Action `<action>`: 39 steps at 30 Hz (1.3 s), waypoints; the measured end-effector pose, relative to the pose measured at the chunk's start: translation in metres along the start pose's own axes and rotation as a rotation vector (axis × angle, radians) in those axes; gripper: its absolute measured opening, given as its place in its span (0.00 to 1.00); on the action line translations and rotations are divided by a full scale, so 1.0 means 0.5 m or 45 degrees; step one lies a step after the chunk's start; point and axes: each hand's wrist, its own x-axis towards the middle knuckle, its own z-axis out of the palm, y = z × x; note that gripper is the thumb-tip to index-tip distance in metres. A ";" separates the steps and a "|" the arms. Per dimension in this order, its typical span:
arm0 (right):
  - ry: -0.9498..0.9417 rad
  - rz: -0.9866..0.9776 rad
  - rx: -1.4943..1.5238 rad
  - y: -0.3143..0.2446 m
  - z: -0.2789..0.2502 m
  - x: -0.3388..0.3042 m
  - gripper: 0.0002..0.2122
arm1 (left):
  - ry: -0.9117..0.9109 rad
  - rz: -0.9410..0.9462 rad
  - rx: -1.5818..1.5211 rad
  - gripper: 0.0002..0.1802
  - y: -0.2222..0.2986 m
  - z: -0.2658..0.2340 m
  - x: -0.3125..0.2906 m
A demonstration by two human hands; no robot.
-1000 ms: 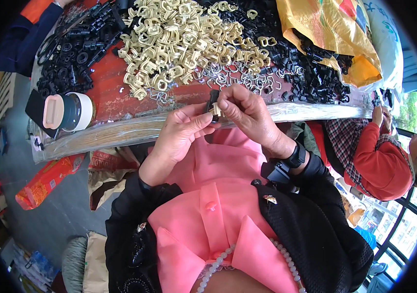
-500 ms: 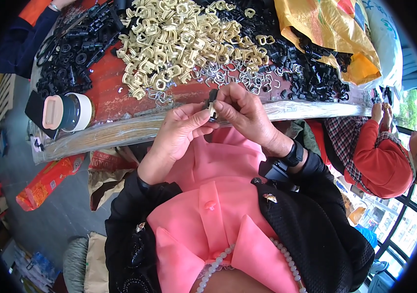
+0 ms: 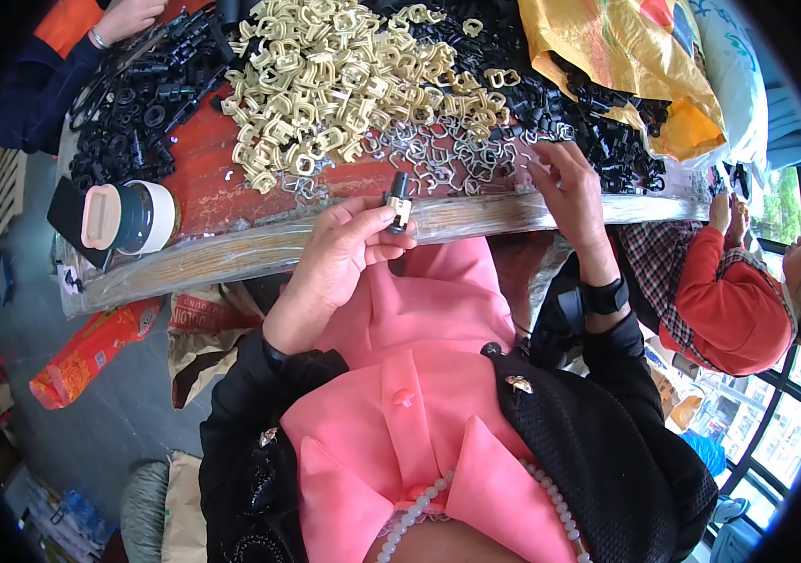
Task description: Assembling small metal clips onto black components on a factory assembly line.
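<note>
Black fitting (image 3: 400,186) is located near the centre of the frame, in front of the wrapped wooden edge (image 3: 260,242) of the red surface (image 3: 202,150). It stands nearly upright, narrow end toward the top of the frame. The left hand (image 3: 333,251) is clamped on its lower part, thumb on the near side and fingers behind; this grip probably serves to leave the upper end and the pale middle section exposed and accessible from the right. The right hand (image 3: 571,188) is at right of centre, clear of the fitting, with its fingers loosely curled and fingertips apart; nothing is visibly gripped. It is nearest to the silver wire clips (image 3: 438,158) and the small black parts (image 3: 607,155); contact with either cannot be determined. Cream clips (image 3: 325,84) are heaped at upper centre, with the wire clips along the near side of the heap. These 3 stocks appear grouped by kind, presumably so that each can be picked within arm's reach. At upper right, a yellow sack (image 3: 597,47) lies with its mouth toward the black parts, an arrangement that likely allows them to be drawn out directly onto the surface.
</note>
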 end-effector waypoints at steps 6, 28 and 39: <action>0.113 -0.170 -0.115 0.045 0.059 0.043 0.07 | -0.014 -0.006 0.002 0.13 0.004 0.006 0.003; -0.412 0.221 1.471 -0.152 0.131 -0.009 0.10 | 0.023 0.070 -0.112 0.15 -0.005 0.008 0.005; -0.108 -0.609 0.361 -0.152 0.132 -0.017 0.14 | -0.097 0.001 -0.016 0.14 -0.011 0.001 0.000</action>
